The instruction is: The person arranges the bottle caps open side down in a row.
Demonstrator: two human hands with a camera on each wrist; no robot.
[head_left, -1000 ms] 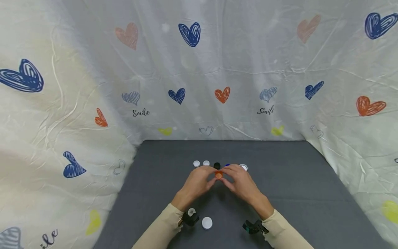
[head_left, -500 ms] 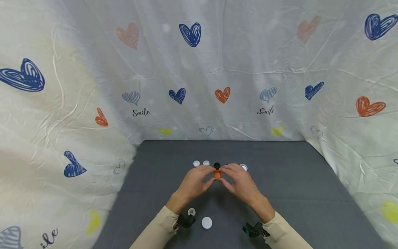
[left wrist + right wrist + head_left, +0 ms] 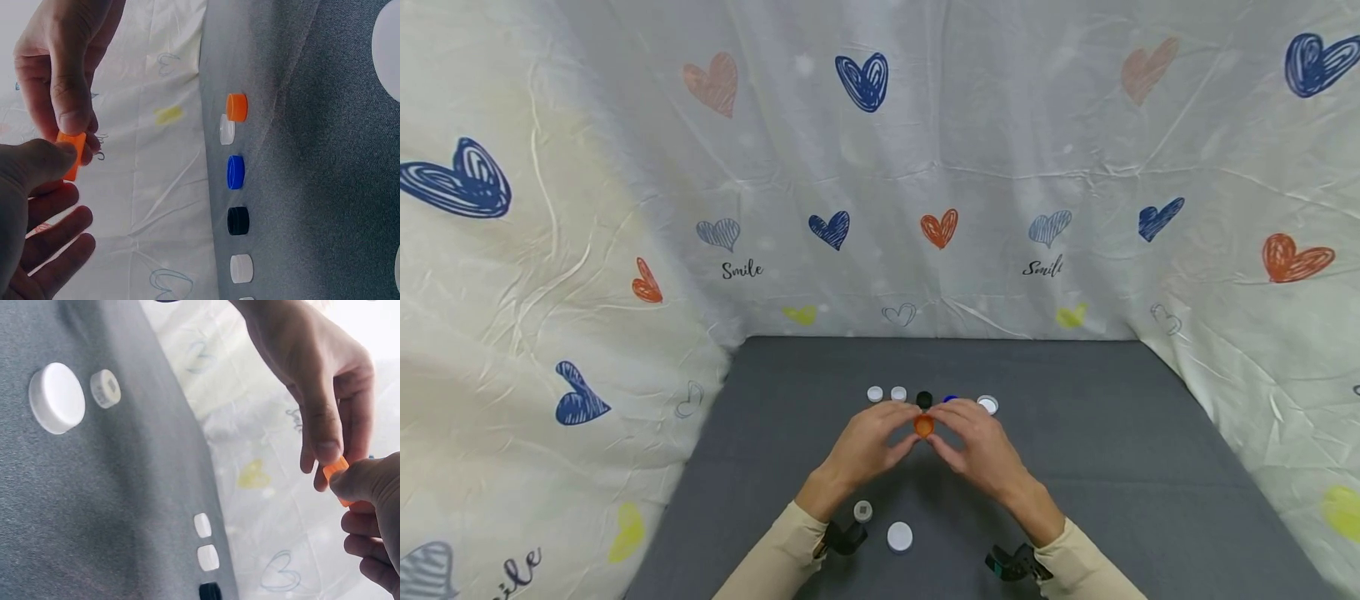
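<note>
An orange bottle cap is held up above the grey table, its hollow side facing the head camera. My left hand pinches its left side between thumb and fingers. From the other side my right hand pinches the same cap, so the two thumbs nearly meet. In the left wrist view the held orange cap is partly covered by both thumbs. Behind the hands a row of caps lies on the table: a black cap, a blue cap and another orange cap, which my right hand hides in the head view.
Two small white caps lie at the row's left, and a white cap at its right. Nearer me are a large white lid and a small white cap with a grey square. A heart-print sheet hangs around the table.
The held orange cap has tilted so more of its hollow inside shows, and it has shifted slightly left. My left forearm has moved a little left, uncovering the small cap with the grey square.
</note>
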